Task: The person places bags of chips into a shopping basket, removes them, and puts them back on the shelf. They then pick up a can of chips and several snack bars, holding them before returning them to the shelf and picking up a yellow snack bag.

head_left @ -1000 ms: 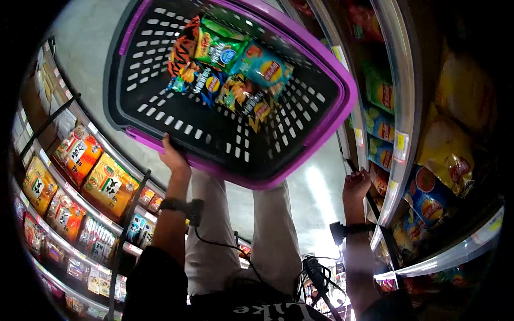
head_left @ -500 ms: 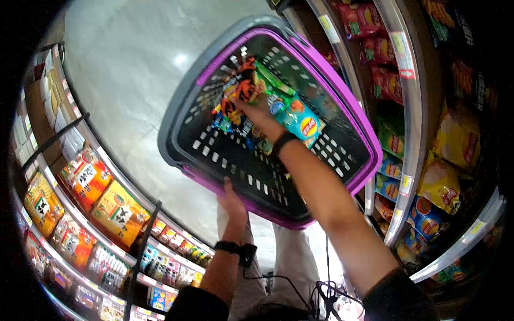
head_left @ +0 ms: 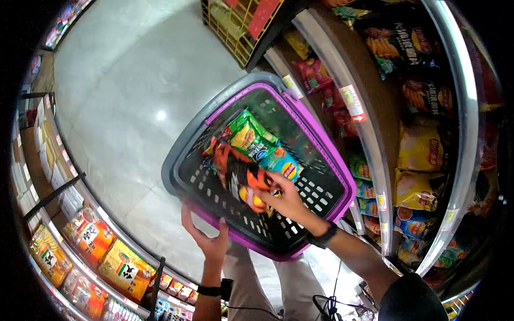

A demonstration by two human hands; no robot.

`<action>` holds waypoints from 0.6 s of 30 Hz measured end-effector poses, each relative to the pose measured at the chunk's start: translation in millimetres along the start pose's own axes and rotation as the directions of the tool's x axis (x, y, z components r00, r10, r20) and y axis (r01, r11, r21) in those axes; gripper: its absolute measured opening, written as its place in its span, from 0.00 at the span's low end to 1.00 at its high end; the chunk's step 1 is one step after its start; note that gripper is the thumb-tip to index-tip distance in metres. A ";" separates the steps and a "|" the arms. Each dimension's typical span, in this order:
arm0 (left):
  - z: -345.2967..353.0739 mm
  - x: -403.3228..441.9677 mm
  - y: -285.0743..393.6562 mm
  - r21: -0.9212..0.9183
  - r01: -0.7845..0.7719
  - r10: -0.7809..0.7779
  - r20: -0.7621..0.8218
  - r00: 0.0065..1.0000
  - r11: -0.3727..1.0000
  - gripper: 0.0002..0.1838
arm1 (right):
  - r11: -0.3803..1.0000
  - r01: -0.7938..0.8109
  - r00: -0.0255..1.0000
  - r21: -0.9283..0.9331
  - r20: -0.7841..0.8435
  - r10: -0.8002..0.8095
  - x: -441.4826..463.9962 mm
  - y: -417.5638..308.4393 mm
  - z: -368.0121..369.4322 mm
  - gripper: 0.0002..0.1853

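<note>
My right hand (head_left: 286,200) reaches into a shopping basket (head_left: 348,187) with grey and purple rims. Its fingers pinch a black and orange-red chip bag (head_left: 243,176), slightly blurred, tilted above the basket's slotted floor. My left hand (head_left: 210,241) is at the near left side, with thumb and fingertips set apart on the purple rim. Inside, beyond the held bag, lie a green chip bag (head_left: 247,136) and a light-blue chip bag (head_left: 284,165). Something red and partly hidden shows at their left.
Shelves with chip bags (head_left: 423,147) curve along my right behind a clear shelf edge (head_left: 350,101). On the left, a low shelf carries orange and yellow snack packs (head_left: 126,267). A yellow wire rack (head_left: 235,32) stands ahead on the grey floor (head_left: 123,101). Cables (head_left: 326,307) hang near my legs.
My right hand has drawn back toward me, bringing up the black and orange-red bag and uncovering the green one. The basket sits lower in view, and my left hand has shifted left along its rim.
</note>
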State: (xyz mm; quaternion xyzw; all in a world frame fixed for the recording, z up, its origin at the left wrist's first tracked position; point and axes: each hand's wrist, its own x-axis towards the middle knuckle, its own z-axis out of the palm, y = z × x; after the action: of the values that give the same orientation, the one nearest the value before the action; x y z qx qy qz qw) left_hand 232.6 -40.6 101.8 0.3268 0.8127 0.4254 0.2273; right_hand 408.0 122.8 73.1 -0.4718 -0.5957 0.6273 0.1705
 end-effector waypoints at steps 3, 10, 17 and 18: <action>24.4 22.9 20.6 -0.175 -0.027 0.028 0.003 1.000 0.984 0.50 | 0.985 -0.145 0.919 0.094 0.381 0.099 -9.3 -75.3 -81.1 0.18; 96.7 31.9 93.7 -0.663 0.673 -0.183 0.655 0.734 0.329 0.35 | 0.905 -0.273 0.936 0.327 0.309 0.171 -35.5 -119.2 -192.5 0.30; 173.2 7.4 135.0 -0.768 0.620 -0.241 0.579 0.779 0.159 0.29 | 0.887 0.104 0.967 0.450 -0.255 0.016 -101.0 -77.4 -197.8 0.47; 173.6 8.3 158.7 -0.757 0.642 -0.255 0.602 0.757 0.119 0.26 | 0.924 0.099 0.974 0.371 -0.225 -0.014 -111.5 -63.3 -192.8 0.47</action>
State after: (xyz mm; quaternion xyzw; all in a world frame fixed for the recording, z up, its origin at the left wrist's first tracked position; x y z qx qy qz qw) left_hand 393.0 126.9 141.6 -0.0748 0.4058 0.6648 0.6227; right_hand 594.7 164.0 203.8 -0.4782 -0.4543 0.6699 0.3408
